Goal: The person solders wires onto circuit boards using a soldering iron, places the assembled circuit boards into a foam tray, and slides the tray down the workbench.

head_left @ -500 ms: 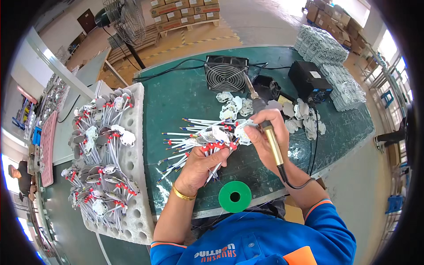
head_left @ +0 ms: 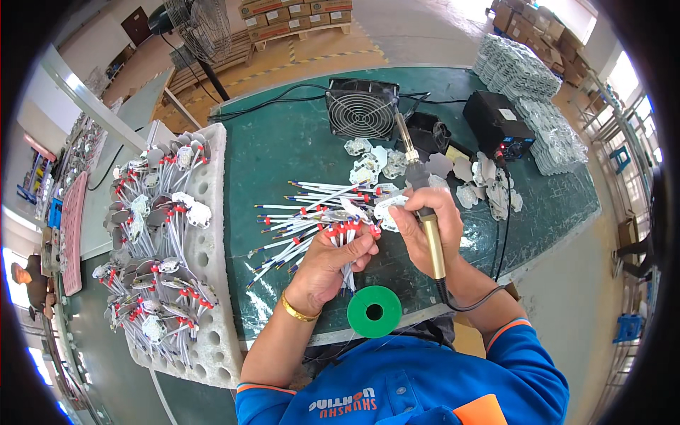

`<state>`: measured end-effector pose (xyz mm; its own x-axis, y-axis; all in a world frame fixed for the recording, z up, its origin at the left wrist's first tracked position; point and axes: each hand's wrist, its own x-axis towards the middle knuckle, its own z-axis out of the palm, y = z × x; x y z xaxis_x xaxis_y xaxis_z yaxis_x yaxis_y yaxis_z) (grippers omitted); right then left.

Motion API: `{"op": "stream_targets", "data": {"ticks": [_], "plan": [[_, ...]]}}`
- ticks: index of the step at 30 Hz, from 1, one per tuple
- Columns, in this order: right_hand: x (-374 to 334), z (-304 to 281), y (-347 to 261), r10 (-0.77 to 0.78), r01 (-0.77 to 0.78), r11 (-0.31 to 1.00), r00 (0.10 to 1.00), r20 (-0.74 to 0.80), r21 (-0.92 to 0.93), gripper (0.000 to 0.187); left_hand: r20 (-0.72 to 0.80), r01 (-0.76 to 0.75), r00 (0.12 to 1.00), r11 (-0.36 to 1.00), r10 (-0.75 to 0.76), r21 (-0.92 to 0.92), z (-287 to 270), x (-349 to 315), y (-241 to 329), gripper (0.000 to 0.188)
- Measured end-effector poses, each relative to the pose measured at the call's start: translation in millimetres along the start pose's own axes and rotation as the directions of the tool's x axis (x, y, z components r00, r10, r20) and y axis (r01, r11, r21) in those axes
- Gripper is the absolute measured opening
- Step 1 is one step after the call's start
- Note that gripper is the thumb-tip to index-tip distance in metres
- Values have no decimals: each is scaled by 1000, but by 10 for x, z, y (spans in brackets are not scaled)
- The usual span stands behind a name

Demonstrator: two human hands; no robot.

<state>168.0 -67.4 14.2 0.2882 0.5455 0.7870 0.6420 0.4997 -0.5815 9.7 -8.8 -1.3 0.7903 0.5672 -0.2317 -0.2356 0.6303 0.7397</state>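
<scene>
Above the green table (head_left: 283,142) at its near side, white wires with red sleeves (head_left: 345,230) are gripped in the left hand (head_left: 327,268).
To their right, the right hand (head_left: 418,248) pinches a thin white plate (head_left: 389,207) and holds a gold-and-black soldering iron (head_left: 432,244), tip turned far, perhaps to spare the fingers.

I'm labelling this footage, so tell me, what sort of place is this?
Probably a factory's assembly workshop: the right hand holds what looks like a soldering iron, many wired parts stand in a holed white tray, and cartons are stacked beyond the green workbench.
</scene>
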Motion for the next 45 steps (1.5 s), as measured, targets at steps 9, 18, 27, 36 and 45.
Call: {"op": "stream_targets", "data": {"ticks": [9, 18, 27, 36, 45], "plan": [[17, -63, 66, -374, 397, 916, 898, 229, -63, 27, -85, 32, 996, 997, -38, -70, -56, -20, -37, 22], [-108, -35, -31, -309, 324, 914, 946, 100, -245, 24, -85, -58, 995, 998, 57, -10, 40, -28, 26, 17], [93, -46, -147, 134, -137, 991, 984, 117, 15, 18, -161, -234, 942, 922, 293, 308, 115, -77, -31, 22], [28, -4, -79, 36, -41, 998, 990, 136, 39, 24, -189, -343, 887, 875, 422, 341, 145, -77, -58, 22], [53, 5, -135, -13, 10, 1000, 988, 153, 22, 25, -185, -401, 850, 834, 493, 379, 150, -95, -82, 20]]}}
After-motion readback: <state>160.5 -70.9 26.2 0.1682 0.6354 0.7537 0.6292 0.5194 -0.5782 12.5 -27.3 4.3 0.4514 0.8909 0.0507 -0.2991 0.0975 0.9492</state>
